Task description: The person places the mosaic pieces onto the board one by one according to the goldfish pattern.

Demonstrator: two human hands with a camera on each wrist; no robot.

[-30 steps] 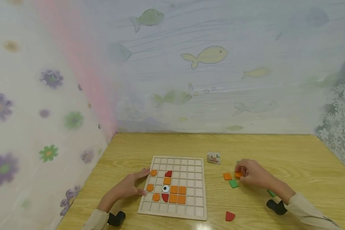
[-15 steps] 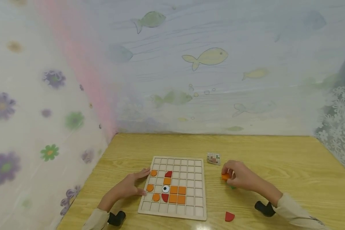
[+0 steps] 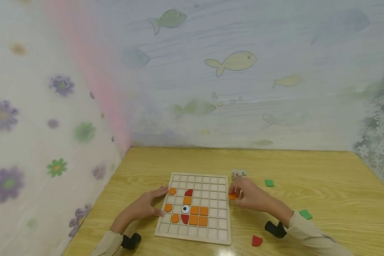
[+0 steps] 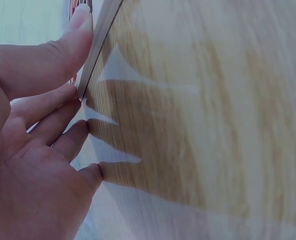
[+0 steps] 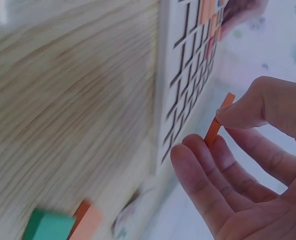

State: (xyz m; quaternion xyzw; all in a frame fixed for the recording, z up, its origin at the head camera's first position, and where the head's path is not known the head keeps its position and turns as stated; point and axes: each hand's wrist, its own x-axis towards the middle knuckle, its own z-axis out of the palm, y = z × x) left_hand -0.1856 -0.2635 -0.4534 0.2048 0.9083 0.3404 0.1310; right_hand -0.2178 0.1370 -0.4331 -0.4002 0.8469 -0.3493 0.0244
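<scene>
A square wooden grid board [image 3: 216, 231] lies on the table, bearing orange squares, orange discs, red quarter-circle pieces and a white eye disc [image 3: 185, 209]. My left hand [image 3: 144, 205] rests at its left edge, thumb and fingers spread along the rim; in the left wrist view the fingertips touch the wood table top. Just off the board's right edge, my right hand [image 3: 251, 195] pinches an orange square tile [image 5: 219, 120] between thumb and fingers. The tile also shows in the head view, partly covered by the fingers.
A small pattern card [image 3: 239, 173] lies behind my right hand. Green tiles [image 3: 270, 182] [image 3: 305, 214] and a red quarter-circle [image 3: 257, 240] lie to the right. Low in the right wrist view are a green tile [image 5: 48, 226] and an orange tile [image 5: 86, 220]. A printed fabric wall closes the back.
My right hand has moved left from the loose tiles toward the board's right edge, now carrying an orange tile. The left hand stays at the board's left edge.
</scene>
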